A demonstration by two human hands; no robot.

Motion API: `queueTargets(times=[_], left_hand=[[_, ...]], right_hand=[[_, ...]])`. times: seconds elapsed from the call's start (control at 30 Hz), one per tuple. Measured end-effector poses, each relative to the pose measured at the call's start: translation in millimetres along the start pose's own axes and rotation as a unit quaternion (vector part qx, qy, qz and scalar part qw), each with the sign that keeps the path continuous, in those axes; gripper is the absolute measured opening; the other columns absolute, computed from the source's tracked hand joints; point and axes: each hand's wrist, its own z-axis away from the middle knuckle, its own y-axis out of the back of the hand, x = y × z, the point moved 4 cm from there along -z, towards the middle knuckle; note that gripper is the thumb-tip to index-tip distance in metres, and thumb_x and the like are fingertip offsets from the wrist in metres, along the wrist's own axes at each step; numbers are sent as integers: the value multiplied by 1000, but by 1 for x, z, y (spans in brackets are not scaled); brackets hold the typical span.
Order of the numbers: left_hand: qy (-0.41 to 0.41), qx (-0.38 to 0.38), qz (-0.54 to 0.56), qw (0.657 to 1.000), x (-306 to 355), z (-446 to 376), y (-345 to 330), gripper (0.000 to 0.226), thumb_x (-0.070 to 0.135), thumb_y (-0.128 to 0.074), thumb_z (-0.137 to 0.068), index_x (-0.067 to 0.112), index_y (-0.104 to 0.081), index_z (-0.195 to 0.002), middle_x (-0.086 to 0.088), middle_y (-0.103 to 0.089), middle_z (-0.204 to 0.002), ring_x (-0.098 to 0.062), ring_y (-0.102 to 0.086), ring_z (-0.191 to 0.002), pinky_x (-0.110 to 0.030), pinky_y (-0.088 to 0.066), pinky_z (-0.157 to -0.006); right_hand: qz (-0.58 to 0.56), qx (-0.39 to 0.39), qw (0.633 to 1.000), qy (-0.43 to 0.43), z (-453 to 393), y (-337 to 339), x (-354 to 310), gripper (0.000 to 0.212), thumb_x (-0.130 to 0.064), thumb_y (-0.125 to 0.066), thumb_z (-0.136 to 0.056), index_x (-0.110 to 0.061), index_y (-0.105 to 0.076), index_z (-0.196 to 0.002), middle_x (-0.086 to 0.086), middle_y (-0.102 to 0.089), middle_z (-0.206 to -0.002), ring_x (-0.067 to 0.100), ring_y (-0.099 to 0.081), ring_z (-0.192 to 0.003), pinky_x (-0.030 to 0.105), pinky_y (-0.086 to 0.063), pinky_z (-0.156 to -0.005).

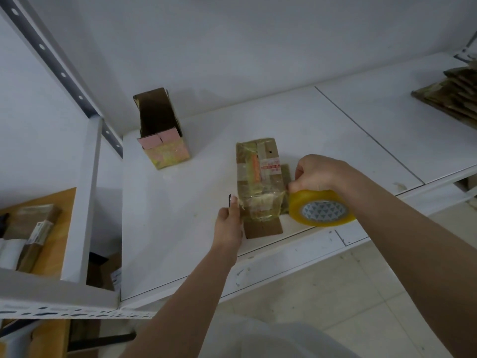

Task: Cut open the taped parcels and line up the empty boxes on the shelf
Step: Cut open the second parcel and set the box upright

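Parcel lies flat on the shelf between both hands, wrapped in glossy tape. Left hand presses against its near left edge, fingers curled round a small dark blade whose tip just pokes up past the thumb. Right hand pinches the parcel's right side, and a yellow tape roll sits against that wrist. Best bet: keep the right hand pinning, run the blade shallow along the seam, away from the fingers. Beyond the left hand, an opened box already stands. Blade's edge is barely visible, and the seam is hard to pick out under the shine.
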Motion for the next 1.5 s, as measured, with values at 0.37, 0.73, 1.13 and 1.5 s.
queueTargets(times=[0.37, 0.73, 1.13, 1.5], left_hand=[[-210, 101, -247, 941, 74, 2, 41, 40, 49, -66, -87, 19, -47, -106, 6, -52, -95, -13, -53, -85, -30, -42, -73], [-213, -251, -297, 896, 119, 6, -52, 49, 45, -39, -103, 10, -60, -75, 0, -58, -58, -7, -45, -42, -20, -41, -44], [-251, -228, -349, 874, 116, 0, -53, 46, 34, -39, -105, 10, -56, -70, -2, -60, -57, -4, -49, -38, -16, -42, -43], [-298, -242, -610, 693, 127, 25, -75, 50, 52, -29, -102, 20, -55, -72, 8, -58, -67, -6, -58, -58, -29, -43, -71]], right_hand=[[-29, 1, 1000, 11, -3, 0, 7, 43, -53, -72, -73, -19, -64, -98, 2, -66, -91, 23, -65, -86, 41, -53, -85], [-75, -19, 996, 48, -7, -1, 14, 35, -55, -69, -81, -21, -63, -82, 1, -63, -86, 13, -58, -76, 28, -42, -65], [-63, -28, 997, 30, 12, 16, 60, 33, -50, -68, -86, -29, -63, -111, -2, -58, -112, 17, -57, -92, 33, -49, -78], [-102, -27, 991, 77, 26, 11, 75, 36, -55, -52, -94, -38, -67, -122, -9, -59, -124, 16, -54, -110, 31, -41, -93]])
